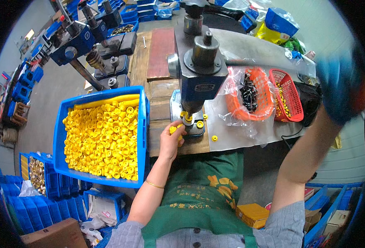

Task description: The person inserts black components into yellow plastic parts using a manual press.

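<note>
My left hand [169, 144] is closed around a few small yellow caps [173, 129], fingers and thumb curled in on them just beside the base of the arbor press [203, 68]. Another yellow piece sits at the metal fixture [187, 120] under the ram, right by my fingertips; I cannot tell how far it is seated. A loose cap [200, 124] lies on the press base, a second [205, 117] is close by at its edge, and a third [214, 138] rests apart on the grey sheet [232, 134] covering the right part of the wooden counter [160, 93].

My right hand [340, 82] is raised far out to the right, a blur of blue like a glove, with some red at its outer edge. I cannot tell whether its fingers are spread or clamped on anything.

To my left stands a large blue bin [143, 136], heaped with yellow caps of the same kind. Right of the press, an orange basket [269, 99] lined with clear plastic holds black parts [248, 95], and touching or just beside it a red basket [295, 103] holds smaller yellow pieces [282, 101]. Behind the bin are more blue presses [73, 43], and a wrench [144, 41] lies near the red board [161, 53]. I wear a green apron [199, 198] and a thin bracelet [154, 184].
</note>
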`<state>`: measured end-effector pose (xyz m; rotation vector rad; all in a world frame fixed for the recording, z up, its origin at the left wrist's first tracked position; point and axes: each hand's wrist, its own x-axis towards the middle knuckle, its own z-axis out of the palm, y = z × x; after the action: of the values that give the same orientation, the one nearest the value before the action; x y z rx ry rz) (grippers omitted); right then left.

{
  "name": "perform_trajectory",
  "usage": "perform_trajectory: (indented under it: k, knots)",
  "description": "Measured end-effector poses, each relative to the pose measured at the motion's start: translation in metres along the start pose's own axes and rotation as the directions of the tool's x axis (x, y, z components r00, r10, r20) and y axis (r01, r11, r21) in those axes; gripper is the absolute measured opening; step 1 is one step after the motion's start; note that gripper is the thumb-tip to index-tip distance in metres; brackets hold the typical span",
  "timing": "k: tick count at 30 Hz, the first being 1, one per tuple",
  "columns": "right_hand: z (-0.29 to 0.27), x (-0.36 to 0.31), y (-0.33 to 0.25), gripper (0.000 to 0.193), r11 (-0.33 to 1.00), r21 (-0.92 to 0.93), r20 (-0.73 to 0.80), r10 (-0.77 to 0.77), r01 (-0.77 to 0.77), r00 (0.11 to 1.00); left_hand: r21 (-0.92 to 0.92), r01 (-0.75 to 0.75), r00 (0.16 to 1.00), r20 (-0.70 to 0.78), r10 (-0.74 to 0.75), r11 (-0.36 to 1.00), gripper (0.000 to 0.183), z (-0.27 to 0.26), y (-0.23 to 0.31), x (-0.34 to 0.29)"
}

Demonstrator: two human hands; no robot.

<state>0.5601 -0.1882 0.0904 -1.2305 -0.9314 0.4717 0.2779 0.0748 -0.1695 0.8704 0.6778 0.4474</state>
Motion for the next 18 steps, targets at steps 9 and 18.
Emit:
perform_trajectory:
  k: [9, 18]
  knots:
    - [0.160, -0.099, 0.095, 0.093, 0.808, -0.533, 0.177, 0.398, -0.253, 0.900, -0.150, 0.046, 0.998, -0.025, -0.050, 0.988, 0.023, -0.006, -0.011, 0.012]
    - [0.166, 0.018, 0.069, 0.044, 0.927, -0.128, 0.034, -0.352, 0.354, 0.935, -0.143, -0.008, 0.999, -0.044, 0.002, 0.990, 0.023, -0.004, 0.005, 0.009]
